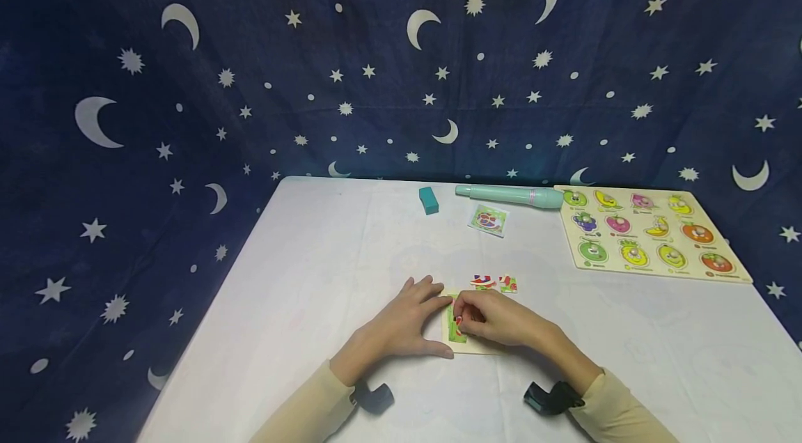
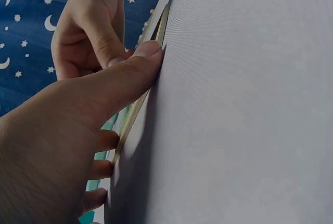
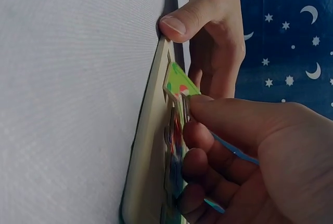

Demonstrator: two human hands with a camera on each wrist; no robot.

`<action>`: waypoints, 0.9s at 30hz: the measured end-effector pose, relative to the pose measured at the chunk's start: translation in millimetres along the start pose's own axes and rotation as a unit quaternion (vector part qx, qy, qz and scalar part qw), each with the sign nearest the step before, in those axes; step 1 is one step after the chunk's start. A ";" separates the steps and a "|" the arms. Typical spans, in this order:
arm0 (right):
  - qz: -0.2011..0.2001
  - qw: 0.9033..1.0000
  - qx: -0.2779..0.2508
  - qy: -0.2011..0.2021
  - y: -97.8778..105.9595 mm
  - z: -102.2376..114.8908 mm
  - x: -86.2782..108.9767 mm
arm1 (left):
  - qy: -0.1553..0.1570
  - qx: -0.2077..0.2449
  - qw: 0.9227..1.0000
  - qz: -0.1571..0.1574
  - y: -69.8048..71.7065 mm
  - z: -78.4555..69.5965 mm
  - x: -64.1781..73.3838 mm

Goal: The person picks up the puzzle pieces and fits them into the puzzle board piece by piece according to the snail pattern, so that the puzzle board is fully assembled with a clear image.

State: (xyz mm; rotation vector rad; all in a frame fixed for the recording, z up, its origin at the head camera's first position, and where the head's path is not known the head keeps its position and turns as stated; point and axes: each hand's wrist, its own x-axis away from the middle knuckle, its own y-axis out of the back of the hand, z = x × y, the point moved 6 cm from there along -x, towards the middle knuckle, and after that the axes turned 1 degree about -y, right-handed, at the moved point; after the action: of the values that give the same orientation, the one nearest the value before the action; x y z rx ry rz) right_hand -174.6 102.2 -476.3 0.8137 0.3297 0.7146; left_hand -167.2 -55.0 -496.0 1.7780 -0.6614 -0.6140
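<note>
A small wooden puzzle board (image 1: 476,347) lies near the front middle of the table, with green-printed pieces at its left side. My left hand (image 1: 410,317) rests at the board's left side with spread fingers, its thumb touching the near edge. Over the board, my right hand (image 1: 495,317) pinches a green-and-red puzzle piece (image 3: 179,82) between thumb and fingers. That piece stands tilted at the board's surface in the right wrist view. The right hand hides much of the board. Just beyond the hands lie two loose puzzle pieces (image 1: 483,281), (image 1: 508,284).
Toward the back are a teal block (image 1: 429,200), a square picture card (image 1: 489,220) and a mint-green pen-like tube (image 1: 510,195). A wooden fruit peg board (image 1: 654,269) lies at the right. A dark starry cloth (image 1: 376,115) hangs behind the white table (image 1: 326,255).
</note>
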 end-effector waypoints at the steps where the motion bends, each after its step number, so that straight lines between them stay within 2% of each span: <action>1: 0.000 1.000 0.002 0.003 0.0 0.0 0.0 | 0.001 0.000 1.000 0.001 0.0 0.0 0.0; 14: 0.012 1.000 0.016 -0.005 -7.2 -2.3 -1.4 | 0.001 0.001 1.000 -0.001 -0.3 1.0 0.4; 27: -0.001 0.999 0.033 0.008 -8.0 -0.2 -2.8 | 0.001 0.004 1.000 0.001 0.5 0.4 0.6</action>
State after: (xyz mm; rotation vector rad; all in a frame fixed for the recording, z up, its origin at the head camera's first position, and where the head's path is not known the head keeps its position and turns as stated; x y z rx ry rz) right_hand -173.1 96.5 -482.5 0.8694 0.3705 0.7121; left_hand -167.1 -55.8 -495.6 1.7847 -0.6658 -0.6097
